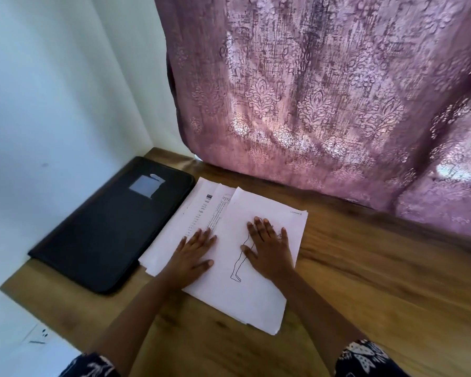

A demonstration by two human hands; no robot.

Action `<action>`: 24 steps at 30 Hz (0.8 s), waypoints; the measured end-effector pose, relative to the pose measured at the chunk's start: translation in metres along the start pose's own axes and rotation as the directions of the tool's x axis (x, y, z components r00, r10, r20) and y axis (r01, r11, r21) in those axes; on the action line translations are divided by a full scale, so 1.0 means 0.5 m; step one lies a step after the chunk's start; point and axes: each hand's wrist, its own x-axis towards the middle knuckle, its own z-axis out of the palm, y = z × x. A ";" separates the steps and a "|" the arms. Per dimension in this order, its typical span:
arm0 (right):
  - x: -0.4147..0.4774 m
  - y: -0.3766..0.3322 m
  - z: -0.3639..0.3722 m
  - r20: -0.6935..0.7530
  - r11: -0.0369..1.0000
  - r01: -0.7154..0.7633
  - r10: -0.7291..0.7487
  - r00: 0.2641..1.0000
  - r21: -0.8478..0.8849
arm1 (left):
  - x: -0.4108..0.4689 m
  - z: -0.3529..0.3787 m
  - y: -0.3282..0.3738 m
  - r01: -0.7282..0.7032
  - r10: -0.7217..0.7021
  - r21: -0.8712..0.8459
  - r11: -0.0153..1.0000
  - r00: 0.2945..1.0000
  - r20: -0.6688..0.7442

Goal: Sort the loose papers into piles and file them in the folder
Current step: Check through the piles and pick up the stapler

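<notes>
A loose stack of white papers [256, 297] lies fanned on the wooden table [378, 281]. The top sheet bears a line drawing of a human figure [238, 265]; printed sheets [201, 210] stick out from under it at the left. My left hand [195, 253] rests flat, fingers spread, on the left side of the stack. My right hand [268, 244] lies flat on the top sheet, over the upper part of the drawing. A closed black folder [106, 229] with a pale label window lies to the left of the papers, against the wall.
A white wall [52, 104] bounds the table on the left. A purple patterned curtain [324, 91] hangs along the table's far edge. A wall socket [42, 334] shows below the table's left corner. Bare wood stretches to the right of the papers.
</notes>
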 end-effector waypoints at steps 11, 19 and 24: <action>0.002 0.009 -0.015 0.049 0.997 0.076 -0.077 0.996 0.022 | 0.015 -0.030 0.035 0.132 -0.141 0.060 0.989 0.975 0.171; 0.066 -0.047 -0.108 0.015 0.990 0.121 -0.122 0.992 0.068 | -0.100 -0.068 0.035 0.073 -0.749 -0.812 0.579 0.441 -0.495; 0.193 -0.208 -0.134 0.008 0.917 0.236 -0.252 0.968 0.321 | -0.171 -0.113 -0.126 0.143 -0.990 -0.984 0.111 0.108 -0.096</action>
